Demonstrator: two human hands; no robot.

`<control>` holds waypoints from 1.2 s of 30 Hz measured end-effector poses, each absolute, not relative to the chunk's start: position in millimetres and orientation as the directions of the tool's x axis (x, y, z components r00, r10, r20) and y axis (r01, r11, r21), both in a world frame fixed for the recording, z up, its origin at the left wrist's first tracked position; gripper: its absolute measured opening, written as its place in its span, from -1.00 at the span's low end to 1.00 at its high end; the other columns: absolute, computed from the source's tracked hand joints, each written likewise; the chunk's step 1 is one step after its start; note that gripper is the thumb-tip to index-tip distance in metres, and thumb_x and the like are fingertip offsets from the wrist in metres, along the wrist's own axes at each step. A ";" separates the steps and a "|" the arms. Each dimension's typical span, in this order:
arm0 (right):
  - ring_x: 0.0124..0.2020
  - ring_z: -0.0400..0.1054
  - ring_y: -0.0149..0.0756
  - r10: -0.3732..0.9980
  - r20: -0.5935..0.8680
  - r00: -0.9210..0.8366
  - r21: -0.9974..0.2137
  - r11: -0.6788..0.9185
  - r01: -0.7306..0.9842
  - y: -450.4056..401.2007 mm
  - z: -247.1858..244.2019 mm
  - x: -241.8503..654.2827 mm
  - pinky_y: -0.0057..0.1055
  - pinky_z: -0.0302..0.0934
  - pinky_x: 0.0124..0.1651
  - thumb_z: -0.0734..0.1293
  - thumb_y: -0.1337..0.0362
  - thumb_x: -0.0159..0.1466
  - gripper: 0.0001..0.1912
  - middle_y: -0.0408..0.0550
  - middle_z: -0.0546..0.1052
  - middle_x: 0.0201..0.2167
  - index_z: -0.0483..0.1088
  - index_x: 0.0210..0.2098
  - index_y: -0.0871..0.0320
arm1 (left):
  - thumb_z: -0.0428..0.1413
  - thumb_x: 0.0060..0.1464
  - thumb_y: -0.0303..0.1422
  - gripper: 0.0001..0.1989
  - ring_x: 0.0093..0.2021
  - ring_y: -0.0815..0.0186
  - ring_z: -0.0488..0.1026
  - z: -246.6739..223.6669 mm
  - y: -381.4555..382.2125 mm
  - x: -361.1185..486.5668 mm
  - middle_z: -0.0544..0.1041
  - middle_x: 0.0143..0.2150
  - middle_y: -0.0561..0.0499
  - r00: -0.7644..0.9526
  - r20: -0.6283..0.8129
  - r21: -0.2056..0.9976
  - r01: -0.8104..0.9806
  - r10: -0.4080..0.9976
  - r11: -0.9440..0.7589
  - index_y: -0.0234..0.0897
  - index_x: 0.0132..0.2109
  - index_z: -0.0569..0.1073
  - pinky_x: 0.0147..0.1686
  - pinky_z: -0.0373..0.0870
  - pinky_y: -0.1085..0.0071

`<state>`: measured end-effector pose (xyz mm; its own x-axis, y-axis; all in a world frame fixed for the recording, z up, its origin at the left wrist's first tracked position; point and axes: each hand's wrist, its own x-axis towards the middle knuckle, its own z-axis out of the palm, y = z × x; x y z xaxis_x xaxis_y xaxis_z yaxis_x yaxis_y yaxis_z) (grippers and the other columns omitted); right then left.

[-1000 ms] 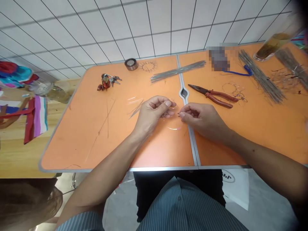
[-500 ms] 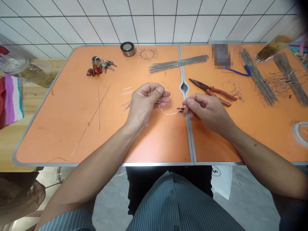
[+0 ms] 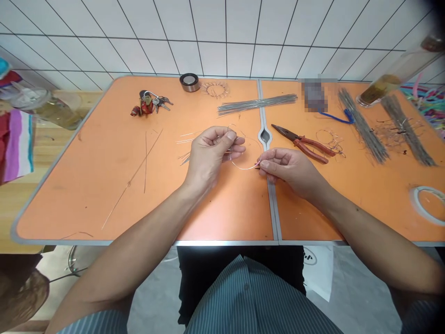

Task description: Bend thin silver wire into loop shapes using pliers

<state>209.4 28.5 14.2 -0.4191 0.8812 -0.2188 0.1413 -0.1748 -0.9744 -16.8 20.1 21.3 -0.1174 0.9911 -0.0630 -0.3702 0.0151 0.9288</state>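
View: head camera, looking forward and down at the hands over an orange folding bench (image 3: 69,195) with a grey metal edge.

Hands: apart, joined only by the wire; the left hand (image 3: 212,157) and right hand (image 3: 290,172) are both pinched closed, their fingers curled over the work.

Wire loop (image 3: 245,163): thin, bright, roughly circular; it lies between the hands, just above the bench, gripped at one side by the left thumb and fingers. Its other end runs into the right fingertips (image 3: 264,164), where a short dark tip shows.

Near left hand: loose straight wires (image 3: 184,155) on the bench, just beside the palm.

Near right hand: red-handled pliers (image 3: 306,146), jaws closed, beyond the fingers; tangled wire scraps (image 3: 328,141) lie beyond them.

Far edge, left to right: keys (image 3: 148,104) on a ring, tape roll (image 3: 189,82), small wire wreath (image 3: 214,90), wire bundle (image 3: 257,105), pixelated object (image 3: 314,93) with blue cord (image 3: 335,118).

Far right: two wire bundles (image 3: 361,125) (image 3: 406,130), clear bottle (image 3: 382,88) holding amber liquid, tape ring (image 3: 426,204).

Below bench: white paper (image 3: 318,269) with a round logo, its writing not legible.
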 end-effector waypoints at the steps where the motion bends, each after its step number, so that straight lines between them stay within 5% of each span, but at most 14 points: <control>1: -0.45 0.36 -0.40 0.880 -0.221 -0.420 -0.974 -0.176 0.142 28.4 14.4 209.0 -0.37 0.23 -0.40 0.60 -0.05 0.26 -0.63 -0.09 0.64 -0.33 0.60 -0.17 0.10 | 0.52 0.05 -0.12 -0.63 -0.29 0.28 0.73 20.6 20.1 -16.9 0.74 -0.24 -0.04 -0.112 -0.059 0.930 -0.368 0.992 0.014 -0.25 -0.22 0.58 -0.25 0.65 0.44; 19: -0.45 0.33 -0.40 0.915 -0.220 -0.338 -0.965 -0.153 0.213 28.6 27.1 210.9 -0.38 0.21 -0.41 0.55 0.03 0.30 -0.72 -0.04 0.67 -0.31 0.55 -0.26 0.10 | 0.52 0.04 -0.12 -0.62 -0.35 0.32 0.69 18.3 18.9 -16.3 0.75 -0.24 -0.07 -0.015 -0.059 0.931 -0.361 0.998 0.050 -0.28 -0.23 0.59 -0.26 0.63 0.43; 25: -0.27 0.56 -0.25 0.956 -0.108 -0.274 -0.957 -0.026 0.288 29.0 31.6 206.0 -0.33 0.37 -0.23 0.52 0.17 0.30 -0.85 -0.05 0.67 -0.34 0.55 -0.30 0.08 | 0.48 0.10 -0.15 -0.67 -0.31 0.31 0.70 17.4 14.9 -12.6 0.76 -0.23 -0.09 0.053 -0.063 0.958 -0.278 0.997 0.076 -0.29 -0.22 0.61 -0.22 0.63 0.43; 36: -0.32 0.50 -0.27 0.953 0.137 -0.271 -0.879 0.243 0.411 27.9 13.3 198.2 -0.31 0.31 -0.26 0.44 0.23 0.35 -0.91 -0.08 0.63 -0.33 0.55 -0.26 0.11 | 0.48 0.09 -0.13 -0.66 -0.28 0.28 0.72 8.3 12.0 -5.7 0.75 -0.24 -0.09 0.115 -0.091 0.952 -0.280 0.989 0.120 -0.29 -0.20 0.62 -0.21 0.63 0.42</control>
